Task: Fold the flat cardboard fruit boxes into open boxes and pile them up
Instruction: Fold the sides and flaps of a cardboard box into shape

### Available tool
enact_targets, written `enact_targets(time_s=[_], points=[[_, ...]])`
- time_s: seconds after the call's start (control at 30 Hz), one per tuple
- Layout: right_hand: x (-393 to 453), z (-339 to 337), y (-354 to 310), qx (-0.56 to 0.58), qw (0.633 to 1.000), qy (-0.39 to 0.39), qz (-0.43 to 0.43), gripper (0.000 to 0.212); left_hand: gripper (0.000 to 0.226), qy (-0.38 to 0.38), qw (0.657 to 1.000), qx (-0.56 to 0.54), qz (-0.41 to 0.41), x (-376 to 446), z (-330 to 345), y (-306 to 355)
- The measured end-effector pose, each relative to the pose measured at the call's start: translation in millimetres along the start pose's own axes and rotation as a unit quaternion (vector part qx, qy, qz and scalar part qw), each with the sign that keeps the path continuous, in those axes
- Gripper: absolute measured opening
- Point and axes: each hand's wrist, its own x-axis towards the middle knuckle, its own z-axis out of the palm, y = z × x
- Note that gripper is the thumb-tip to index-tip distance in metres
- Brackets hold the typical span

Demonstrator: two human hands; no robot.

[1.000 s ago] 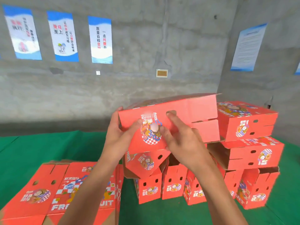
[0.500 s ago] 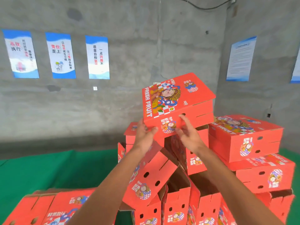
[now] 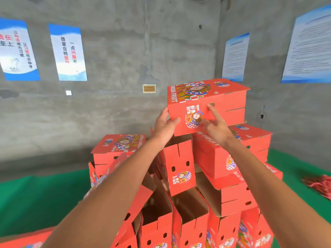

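The folded red fruit box [image 3: 207,106] sits high at the top of the pile [image 3: 188,185], printed lid up, its near face toward the camera. Both hands are on that near face. The left hand [image 3: 163,127] wraps the box's lower left corner, thumb pressed on the front and the other fingers hidden behind the edge, so its grip looks closed around the cardboard. The right hand [image 3: 215,126] lies against the front with fingers spread and fairly straight, the forefinger reaching up toward a slot; it seems to press rather than clasp. The box appears to rest on, or just above, an upright open box [image 3: 179,167] and a closed box [image 3: 232,149] to the right; contact underneath is hidden.

This looks like the piling step: the box is made up and being seated on the pile. The next move likely calls for squaring it over its supports, then letting go gently, since the boxes beneath lean at odd angles. More boxes stand on the green floor covering [image 3: 35,203]; posters [image 3: 68,52] hang on the concrete wall [image 3: 125,51].
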Motion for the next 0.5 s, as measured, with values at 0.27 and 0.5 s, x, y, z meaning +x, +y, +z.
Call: enact_targets(time_s=[0.27, 0.5], points=[[1, -91, 28, -0.087, 0.994, 0.055, 0.034, 0.061, 0.066, -0.085, 0.996, 0.004, -0.006, -2, 91, -16], [-26, -96, 20, -0.166, 0.978, 0.101, 0.076, 0.067, 0.076, -0.115, 0.989, 0.081, -0.04, -12, 96, -37]])
